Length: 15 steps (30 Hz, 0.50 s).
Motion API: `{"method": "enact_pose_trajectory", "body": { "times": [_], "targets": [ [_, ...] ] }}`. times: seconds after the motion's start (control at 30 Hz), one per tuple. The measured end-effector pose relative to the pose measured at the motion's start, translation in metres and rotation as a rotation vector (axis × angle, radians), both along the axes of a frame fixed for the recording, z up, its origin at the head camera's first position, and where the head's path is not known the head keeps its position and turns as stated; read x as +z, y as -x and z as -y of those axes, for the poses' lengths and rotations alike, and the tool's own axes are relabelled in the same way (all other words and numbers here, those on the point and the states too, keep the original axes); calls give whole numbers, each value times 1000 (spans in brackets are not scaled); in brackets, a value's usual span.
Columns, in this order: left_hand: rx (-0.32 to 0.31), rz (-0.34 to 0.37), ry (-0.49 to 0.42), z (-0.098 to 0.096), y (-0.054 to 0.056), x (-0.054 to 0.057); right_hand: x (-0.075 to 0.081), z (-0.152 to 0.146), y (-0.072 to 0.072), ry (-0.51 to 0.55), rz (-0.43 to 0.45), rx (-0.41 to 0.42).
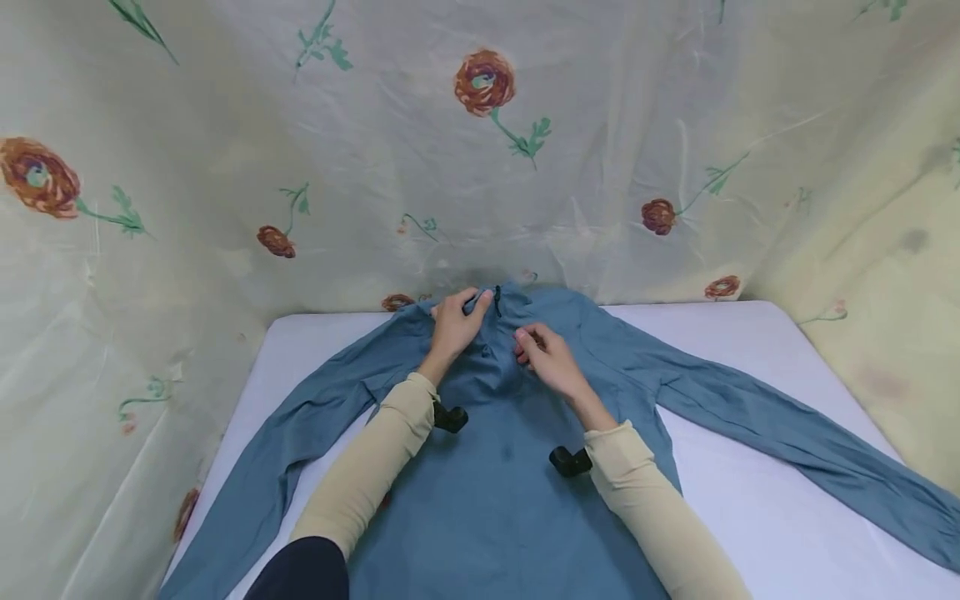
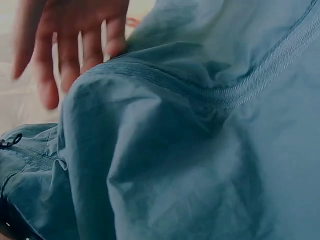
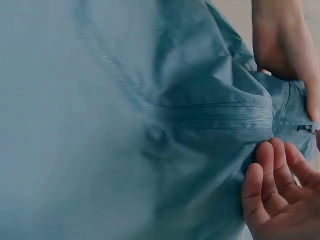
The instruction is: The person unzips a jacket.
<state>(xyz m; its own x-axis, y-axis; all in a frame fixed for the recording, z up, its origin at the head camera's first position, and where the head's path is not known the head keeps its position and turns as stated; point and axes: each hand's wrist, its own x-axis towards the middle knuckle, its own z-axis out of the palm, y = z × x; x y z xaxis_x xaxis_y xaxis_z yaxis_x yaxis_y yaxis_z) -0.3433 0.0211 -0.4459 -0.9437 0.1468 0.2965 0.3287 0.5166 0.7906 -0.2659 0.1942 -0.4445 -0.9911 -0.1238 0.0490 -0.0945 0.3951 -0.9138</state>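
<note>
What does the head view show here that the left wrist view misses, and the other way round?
Only the head view shows the whole blue long-sleeved jacket spread on the white table, the flowered cloth backdrop, both beige sleeves, and the right hand pinching fabric below the collar. Only the left wrist view shows the ribbed zipper seam close up and a small black zipper pull. Both show the left hand at the jacket's collar.

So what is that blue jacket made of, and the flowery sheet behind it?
The blue jacket looks like thin, matte woven cloth, perhaps nylon: it creases sharply and has a stitched zipper. The flowery sheet looks like thin, slightly shiny fabric or plastic film, wrinkled with printed flowers; hard to tell which.
</note>
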Motion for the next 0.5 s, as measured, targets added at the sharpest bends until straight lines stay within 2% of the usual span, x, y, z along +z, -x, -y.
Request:
{"method": "enact_pose_trajectory", "body": {
  "times": [0.2,0.37,0.5],
  "targets": [
    [-42,-46,-47,2,-8,2,12,12,17,-50,31,12],
    [-113,-58,-97,4,-16,1,16,21,24,-77,1,-4],
    [-124,-51,-113,7,-20,1,15,27,27,-62,-39,-44]
  ]
}}
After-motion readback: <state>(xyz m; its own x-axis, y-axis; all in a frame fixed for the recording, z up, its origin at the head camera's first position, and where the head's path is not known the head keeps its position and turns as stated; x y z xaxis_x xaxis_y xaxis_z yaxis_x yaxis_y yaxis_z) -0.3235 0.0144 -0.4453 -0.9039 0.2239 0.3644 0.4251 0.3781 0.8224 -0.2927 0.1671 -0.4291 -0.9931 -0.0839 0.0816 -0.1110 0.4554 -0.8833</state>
